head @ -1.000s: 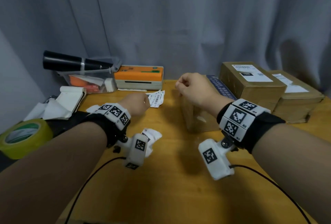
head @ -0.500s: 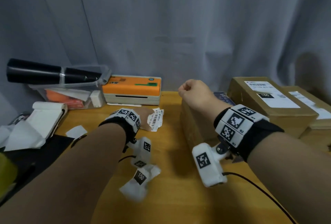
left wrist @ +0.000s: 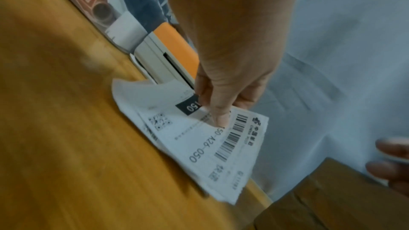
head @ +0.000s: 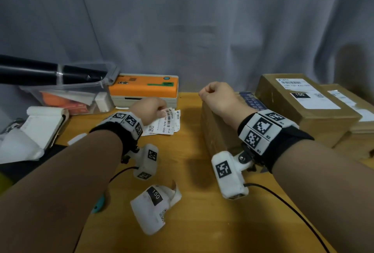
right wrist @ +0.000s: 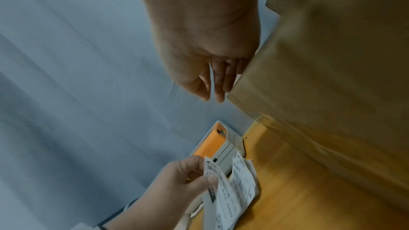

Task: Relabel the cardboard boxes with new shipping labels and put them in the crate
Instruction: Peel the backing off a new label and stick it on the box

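Your left hand [head: 148,109] pinches a shipping label [left wrist: 212,139] by the orange label printer [head: 144,89]. Your right hand [head: 217,99] is curled, holding nothing, above a cardboard box [head: 218,131]. A crumpled label [head: 154,206] lies near.

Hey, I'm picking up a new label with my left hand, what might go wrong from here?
1. The left hand pinches one label off a loose pile; a second sheet may lift with it.
2. The crumpled old label lies on the table nearby and may get mixed up with the new ones.
3. The right hand rests at the box edge; the box may slide when pressed.
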